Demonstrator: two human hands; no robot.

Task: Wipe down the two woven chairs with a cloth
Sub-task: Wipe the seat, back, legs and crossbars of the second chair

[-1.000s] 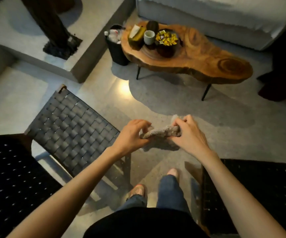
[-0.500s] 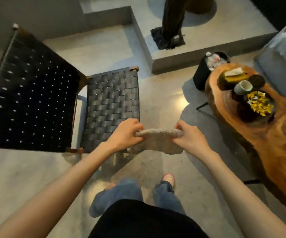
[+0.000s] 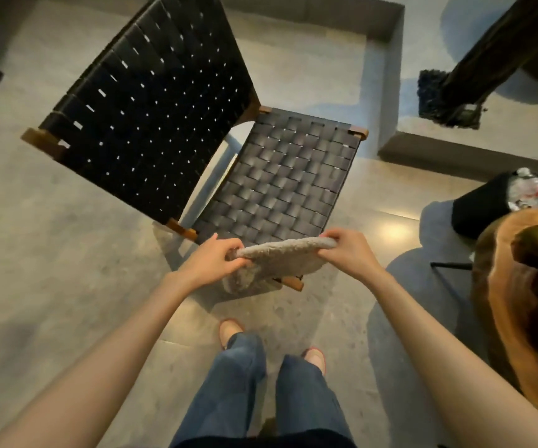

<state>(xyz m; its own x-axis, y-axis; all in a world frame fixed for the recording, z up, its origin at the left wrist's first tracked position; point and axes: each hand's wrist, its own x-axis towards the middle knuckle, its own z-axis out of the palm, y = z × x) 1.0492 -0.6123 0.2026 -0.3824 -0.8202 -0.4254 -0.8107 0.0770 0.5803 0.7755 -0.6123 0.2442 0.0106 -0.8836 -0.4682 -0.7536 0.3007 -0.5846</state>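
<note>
Left hand [image 3: 211, 263]: the fingers [image 3: 227, 250] are curled and, with the thumb, pinch the left end of the cloth [image 3: 280, 258].

The cloth hangs stretched between the two grips. Its long axis runs hand to hand, roughly parallel to the near edge of the seat [image 3: 280, 179]. A loose fold hangs below the left fingers. The cloth's upper edge overlaps the seat's near edge in this view; contact cannot be confirmed.

Right hand [image 3: 348, 253]: the fingertips [image 3: 335, 236] are bent over the right end of the cloth and grip it. Neither hand holds anything else.

Governing relation: the woven chair [image 3: 196, 140] lies straight ahead of both sets of fingers. The seat starts just beyond the knuckles and extends away from them. The backrest [image 3: 151, 101] rises ahead and to the left of the left fingers, so the left hand is the nearer one to it. Both hands are about equally near the seat. Judgement: wiping has not begun, and the next move calls for lowering the cloth forward onto the seat weave.
</note>
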